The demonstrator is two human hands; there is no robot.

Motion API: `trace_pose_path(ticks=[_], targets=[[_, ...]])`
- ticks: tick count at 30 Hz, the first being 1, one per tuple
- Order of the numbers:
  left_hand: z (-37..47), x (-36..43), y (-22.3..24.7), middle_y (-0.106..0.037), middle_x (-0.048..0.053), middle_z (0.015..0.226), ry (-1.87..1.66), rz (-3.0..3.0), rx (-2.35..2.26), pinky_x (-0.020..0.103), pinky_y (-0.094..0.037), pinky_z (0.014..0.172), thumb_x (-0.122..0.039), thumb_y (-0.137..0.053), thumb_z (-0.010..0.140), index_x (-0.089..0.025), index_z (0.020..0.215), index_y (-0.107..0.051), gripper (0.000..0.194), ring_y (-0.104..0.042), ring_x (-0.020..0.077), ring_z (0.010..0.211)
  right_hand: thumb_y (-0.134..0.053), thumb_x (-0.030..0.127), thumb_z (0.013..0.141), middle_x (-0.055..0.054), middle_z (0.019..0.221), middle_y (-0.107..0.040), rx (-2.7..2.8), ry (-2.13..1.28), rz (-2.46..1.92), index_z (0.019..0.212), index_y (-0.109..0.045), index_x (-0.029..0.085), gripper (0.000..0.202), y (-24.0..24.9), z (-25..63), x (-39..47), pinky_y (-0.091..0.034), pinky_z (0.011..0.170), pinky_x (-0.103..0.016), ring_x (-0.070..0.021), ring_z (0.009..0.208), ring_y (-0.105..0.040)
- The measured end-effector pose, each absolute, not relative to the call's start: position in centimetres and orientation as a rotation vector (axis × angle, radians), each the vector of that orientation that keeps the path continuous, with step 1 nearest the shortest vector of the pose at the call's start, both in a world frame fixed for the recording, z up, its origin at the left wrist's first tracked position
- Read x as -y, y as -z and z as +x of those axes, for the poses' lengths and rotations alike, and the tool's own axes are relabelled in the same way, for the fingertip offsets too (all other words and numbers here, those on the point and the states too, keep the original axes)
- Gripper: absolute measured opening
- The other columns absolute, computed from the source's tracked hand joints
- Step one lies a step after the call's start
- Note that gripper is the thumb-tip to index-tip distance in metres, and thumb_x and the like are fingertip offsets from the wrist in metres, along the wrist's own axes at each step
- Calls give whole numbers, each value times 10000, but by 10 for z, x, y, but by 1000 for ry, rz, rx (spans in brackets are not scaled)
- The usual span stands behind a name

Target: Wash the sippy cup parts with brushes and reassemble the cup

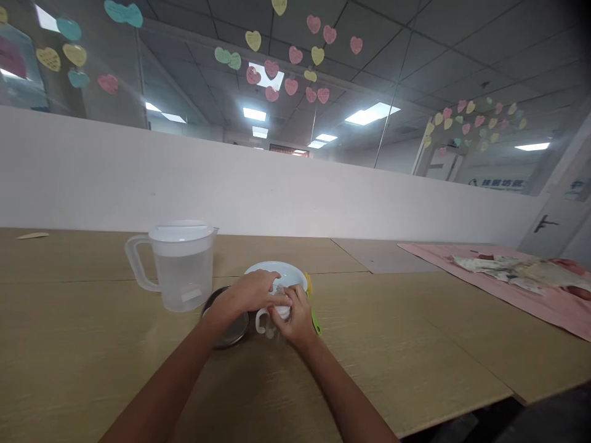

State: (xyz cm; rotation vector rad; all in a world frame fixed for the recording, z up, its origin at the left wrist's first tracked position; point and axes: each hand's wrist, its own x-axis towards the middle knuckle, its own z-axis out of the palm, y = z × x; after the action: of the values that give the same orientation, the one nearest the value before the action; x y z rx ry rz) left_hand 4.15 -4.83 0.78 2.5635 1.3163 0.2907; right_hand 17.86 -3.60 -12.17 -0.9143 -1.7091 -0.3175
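Note:
My right hand (297,317) is closed around a small white piece with a ribbed edge (284,312), held just above the table. From above and the left, my left hand (253,289) bends its fingers onto the same piece, so much of it is hidden. Below the hands shows a curved white handle (261,321), with something see-through beside it; I cannot tell exactly how they join. A white bowl (290,275) stands just behind the hands. Partly under my left wrist lies a dark-rimmed round dish (236,334).
A clear lidded pitcher (184,271) stands to the left. Right of the bowl are a green handle (316,323) and a yellow piece (309,283). A pink cloth (443,261) with crumpled things covers the table's far right. A white wall (277,197) runs along the back.

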Motion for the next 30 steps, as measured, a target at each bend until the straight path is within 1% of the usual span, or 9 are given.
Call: trace_pose_path(ticks=[3, 6, 9, 14, 16, 18, 22, 25, 30], targets=[[46, 48, -4, -614, 44, 852, -282, 2590, -1244, 239, -365, 561, -461, -546, 632, -168, 1080, -535, 536, -554, 202, 767, -535, 370, 724, -66, 815, -517, 1686, 304, -919, 1003, -500, 146, 359, 124, 179, 35, -420, 660, -335, -197, 770, -495], [46, 49, -5, -598, 24, 812, -269, 2623, -1188, 232, -347, 536, -352, -529, 628, -183, 981, -558, 391, -539, 185, 732, -591, 471, 676, -78, 845, -538, 1660, 308, -936, 1140, -433, 136, 594, 127, 179, 33, -431, 677, -363, -214, 782, -507], [44, 51, -7, -598, 17, 820, -247, 2631, -1150, 232, -355, 546, -299, -498, 639, -193, 1047, -526, 423, -542, 178, 728, -604, 529, 641, -92, 871, -553, 1640, 307, -929, 1202, -390, 125, 724, 128, 178, 32, -437, 689, -382, -225, 791, -517], [41, 48, -6, -601, 45, 998, -189, 2614, -1124, 235, -398, 652, -239, -490, 642, -183, 1299, -327, 679, -549, 196, 870, -570, 494, 675, -102, 894, -565, 1622, 314, -911, 1184, -411, 126, 648, 130, 177, 31, -441, 709, -392, -231, 820, -531], [39, 45, -5, -597, 51, 1027, -182, 2595, -1122, 236, -401, 675, -232, -495, 642, -176, 1333, -277, 727, -544, 200, 904, -571, 475, 680, -106, 907, -565, 1618, 319, -910, 1173, -414, 129, 622, 130, 177, 31, -442, 716, -391, -231, 831, -533], [38, 44, -5, -609, 48, 991, -191, 2591, -1128, 236, -402, 660, -239, -510, 638, -171, 1334, -276, 737, -551, 203, 892, -582, 468, 671, -108, 916, -564, 1618, 318, -917, 1165, -417, 132, 620, 130, 177, 31, -442, 719, -391, -230, 829, -533], [42, 50, -5, -626, 40, 885, -237, 2630, -1199, 234, -386, 567, -262, -526, 634, -185, 1270, -361, 662, -573, 204, 804, -565, 441, 669, -109, 913, -569, 1629, 284, -946, 1132, -439, 134, 570, 131, 177, 32, -438, 720, -396, -237, 834, -532], [52, 57, -2, -628, 52, 844, -249, 2667, -1329, 231, -352, 501, -231, -510, 638, -182, 1200, -416, 572, -581, 200, 746, -544, 419, 660, -113, 910, -576, 1668, 250, -982, 1109, -456, 133, 540, 131, 175, 33, -435, 713, -403, -251, 844, -528], [68, 61, 6, -628, 87, 784, -218, 2763, -1567, 251, -339, 502, -266, -506, 671, -135, 1123, -450, 473, -587, 220, 705, -570, 428, 626, -114, 956, -568, 1633, 227, -982, 1151, -425, 135, 618, 133, 174, 33, -437, 713, -398, -245, 833, -523]])
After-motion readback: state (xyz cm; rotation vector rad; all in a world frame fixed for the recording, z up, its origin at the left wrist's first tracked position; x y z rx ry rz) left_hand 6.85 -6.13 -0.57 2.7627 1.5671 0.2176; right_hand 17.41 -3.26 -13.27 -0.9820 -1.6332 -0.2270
